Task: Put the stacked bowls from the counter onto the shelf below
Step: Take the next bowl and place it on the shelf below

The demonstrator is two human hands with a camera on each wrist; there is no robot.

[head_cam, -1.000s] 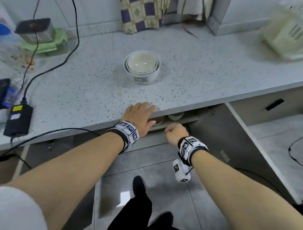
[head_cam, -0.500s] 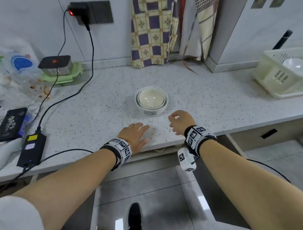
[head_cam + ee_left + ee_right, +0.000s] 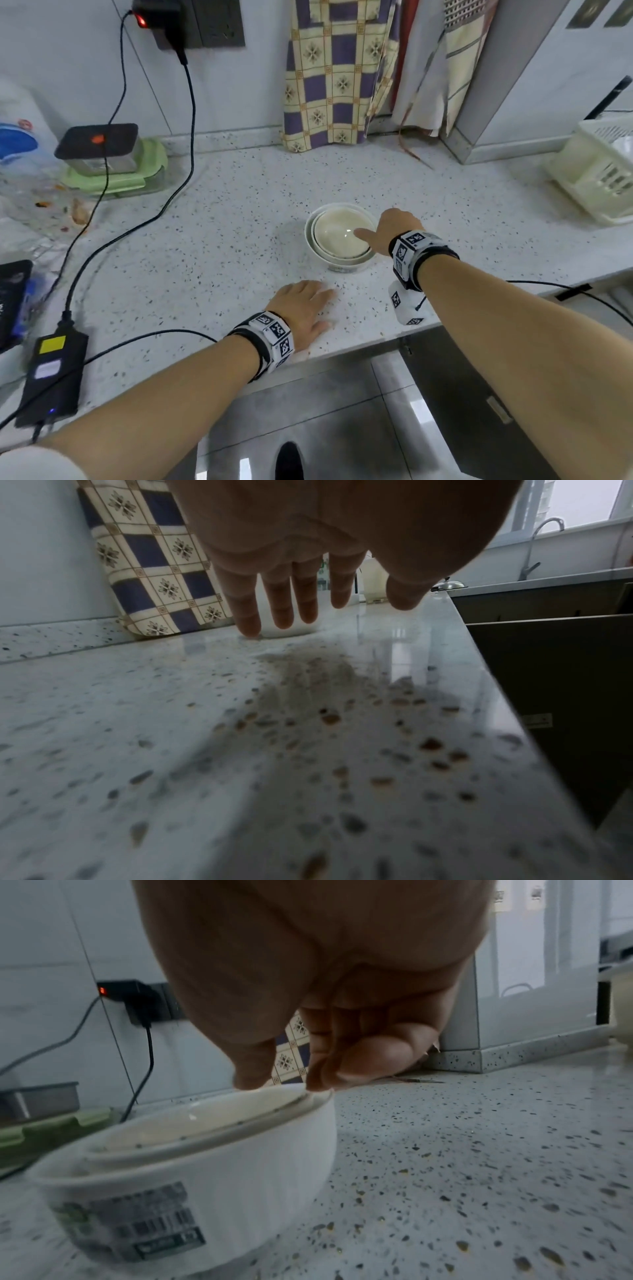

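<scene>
the stack of white ceramic bowls (image 3: 337,240), a cream bowl nested inside a larger white one, sits on the speckled grey stone worktop (image 3: 239,212) near its front edge. the right hand (image 3: 394,228) is at the stack's right rim, thumb over the inner bowl and curled fingers (image 3: 373,1056) at the outer rim, pinching it. the left hand (image 3: 305,311) lies flat on the worktop in front of the bowls, fingers straight and spread, holding nothing. a checked purple and cream cloth (image 3: 339,72) hangs behind.
</scene>
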